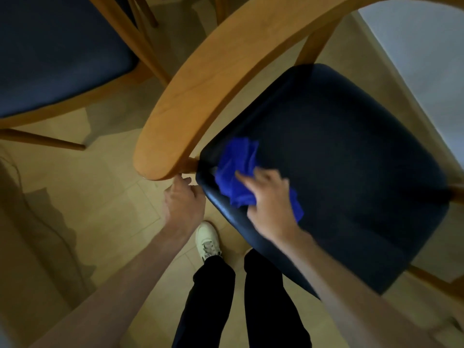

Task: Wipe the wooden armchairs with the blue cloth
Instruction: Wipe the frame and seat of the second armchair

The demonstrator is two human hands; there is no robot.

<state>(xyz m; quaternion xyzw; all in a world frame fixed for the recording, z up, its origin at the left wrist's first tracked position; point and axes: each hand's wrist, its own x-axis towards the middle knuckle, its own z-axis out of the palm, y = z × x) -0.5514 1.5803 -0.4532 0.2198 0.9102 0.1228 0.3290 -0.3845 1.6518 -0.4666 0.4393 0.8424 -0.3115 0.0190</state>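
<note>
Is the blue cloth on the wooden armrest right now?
No, the blue cloth lies on the dark seat cushion under the right hand, beside the armrest.

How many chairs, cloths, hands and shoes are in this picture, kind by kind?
Wooden armchairs: 2, the near one and another at upper left.
Blue cloth: 1, on the near chair's dark seat.
Hands: 2, the left hand by the armrest tip and the right hand on the cloth.
White shoes: 1 plainly visible.
Total: 6
</note>
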